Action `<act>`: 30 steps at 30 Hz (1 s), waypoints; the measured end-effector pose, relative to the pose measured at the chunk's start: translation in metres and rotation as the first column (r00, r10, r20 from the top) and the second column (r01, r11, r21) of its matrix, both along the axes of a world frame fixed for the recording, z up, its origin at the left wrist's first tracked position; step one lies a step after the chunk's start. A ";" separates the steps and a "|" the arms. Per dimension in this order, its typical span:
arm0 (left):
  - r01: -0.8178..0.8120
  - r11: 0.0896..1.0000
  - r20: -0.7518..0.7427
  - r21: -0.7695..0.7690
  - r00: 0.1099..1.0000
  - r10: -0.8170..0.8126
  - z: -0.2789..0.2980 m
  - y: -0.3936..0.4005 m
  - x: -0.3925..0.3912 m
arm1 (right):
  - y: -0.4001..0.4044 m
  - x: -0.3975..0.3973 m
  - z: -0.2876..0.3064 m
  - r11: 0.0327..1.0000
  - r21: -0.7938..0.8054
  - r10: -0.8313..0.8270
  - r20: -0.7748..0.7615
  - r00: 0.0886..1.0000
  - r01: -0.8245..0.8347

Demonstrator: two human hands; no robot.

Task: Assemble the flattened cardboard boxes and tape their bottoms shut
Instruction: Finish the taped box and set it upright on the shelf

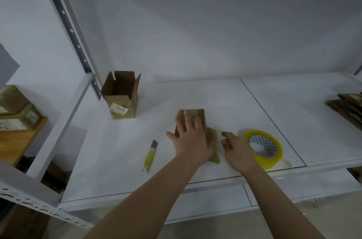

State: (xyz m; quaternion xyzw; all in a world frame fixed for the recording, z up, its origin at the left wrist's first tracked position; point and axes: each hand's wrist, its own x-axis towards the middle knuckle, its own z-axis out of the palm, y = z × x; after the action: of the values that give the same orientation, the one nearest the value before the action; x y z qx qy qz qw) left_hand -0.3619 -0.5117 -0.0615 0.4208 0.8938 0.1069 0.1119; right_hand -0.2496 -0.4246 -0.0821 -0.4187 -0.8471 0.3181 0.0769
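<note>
A small brown cardboard box (193, 116) stands on the white shelf (215, 101) in the middle, and my left hand (191, 139) presses flat on its top with the fingers spread. Tape-covered flaps (214, 148) stick out at its near right side. My right hand (238, 150) hovers just right of the box, fingers loosely curled, holding nothing. A roll of yellowish clear tape (263, 147) lies right beside that hand. An assembled open-topped box (121, 94) with a "0091" label stands at the back left.
A yellow utility knife (149, 157) lies left of my left arm. Flattened cardboard (346, 105) is stacked at the far right edge. Taped boxes (15, 108) sit on a wooden surface at the left, beyond the shelf's metal upright (74, 37).
</note>
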 end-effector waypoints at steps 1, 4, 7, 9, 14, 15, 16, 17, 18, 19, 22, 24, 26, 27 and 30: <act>-0.033 0.999 0.013 0.003 0.999 0.033 -0.004 -0.001 -0.003 | 0.000 0.001 -0.003 1.000 -0.004 -0.010 -0.003 1.000 0.010; -0.057 0.995 0.056 0.087 0.997 0.052 -0.006 -0.008 -0.016 | 0.001 0.004 -0.009 0.997 -0.021 -0.070 -0.039 0.997 0.069; -0.190 0.918 0.339 0.347 0.938 0.066 0.002 -0.014 -0.034 | 0.003 0.006 -0.008 0.978 -0.124 -0.184 -0.155 0.970 0.166; -0.387 0.760 0.628 0.522 0.778 -0.035 0.009 -0.019 -0.041 | 0.003 0.003 -0.007 0.963 -0.191 -0.226 -0.182 0.957 0.191; -0.644 0.614 0.882 0.456 0.420 -0.215 0.017 -0.032 -0.036 | -0.006 -0.018 0.014 0.902 -0.420 -0.238 -0.279 0.930 0.105; -0.665 0.622 0.907 0.414 0.363 -0.214 0.014 -0.034 -0.034 | -0.008 -0.023 0.020 0.881 -0.463 -0.256 -0.294 0.921 0.097; -0.680 0.634 0.927 0.369 0.316 -0.201 0.011 -0.036 -0.034 | -0.009 -0.026 0.026 0.867 -0.489 -0.270 -0.308 0.912 0.092; -0.685 0.648 0.939 0.333 0.299 -0.168 0.008 -0.038 -0.034 | -0.009 -0.029 0.031 0.870 -0.485 -0.268 -0.309 0.913 0.091; -0.672 0.669 0.937 0.317 0.333 -0.110 0.005 -0.040 -0.035 | -0.008 -0.030 0.033 0.884 -0.457 -0.252 -0.296 0.921 0.095; -0.649 0.688 0.908 0.324 0.419 -0.033 0.002 -0.041 -0.039 | -0.006 -0.030 0.035 0.904 -0.415 -0.227 -0.266 0.937 0.101; -0.595 0.699 0.789 0.396 0.610 0.072 -0.002 -0.046 -0.050 | 0.000 -0.026 0.033 0.965 -0.238 -0.159 -0.179 0.971 0.114; -0.572 0.686 0.775 0.450 0.632 0.020 0.004 -0.047 -0.048 | -0.001 -0.027 0.032 0.985 -0.149 -0.104 -0.130 0.986 0.085; -0.506 0.687 0.724 0.522 0.688 -0.043 0.009 -0.045 -0.044 | -0.004 -0.031 0.033 0.995 -0.079 -0.072 -0.132 0.989 0.062; -0.427 0.708 0.653 0.563 0.755 -0.064 0.010 -0.043 -0.043 | -0.005 -0.031 0.032 0.998 -0.038 -0.060 -0.139 0.988 0.055; -0.160 0.808 0.358 0.567 0.931 -0.066 0.000 -0.038 -0.048 | -0.004 -0.030 0.031 0.998 0.063 -0.005 -0.110 0.994 0.012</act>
State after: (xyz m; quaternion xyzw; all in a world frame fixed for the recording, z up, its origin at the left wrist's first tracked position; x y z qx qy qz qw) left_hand -0.4098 -0.5500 -0.0613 0.3851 0.7909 0.4558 0.1356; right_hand -0.2796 -0.4288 -0.0513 -0.4014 -0.8494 0.3134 0.1379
